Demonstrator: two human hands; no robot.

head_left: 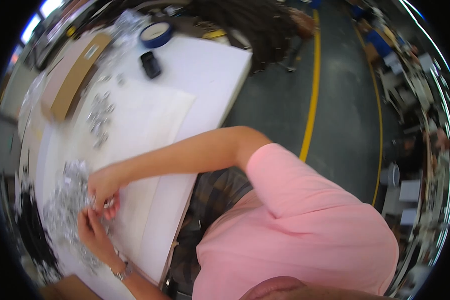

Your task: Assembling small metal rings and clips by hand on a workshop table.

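My right hand (105,187) reaches across from the pink sleeve, fingers curled down and pinched over a small silvery piece (109,204). Just below it, my left hand (93,232), with a metal watch (122,271) at the wrist, has its fingers bent and meeting the right fingers. What the left fingertips grip is blurred and partly covered. Beside both hands lies a large heap of small shiny silver parts (65,210), some seemingly in clear plastic. Farther up the white table (212,65), a looser group of similar silver pieces (100,120) is scattered.
A long cardboard box (77,75) stands at the table's far left. Near the far edge are a roll of blue tape (156,35) and a small black object (150,65). Dark material (245,25) is piled beyond. Yellow lines (312,100) mark the grey floor at right.
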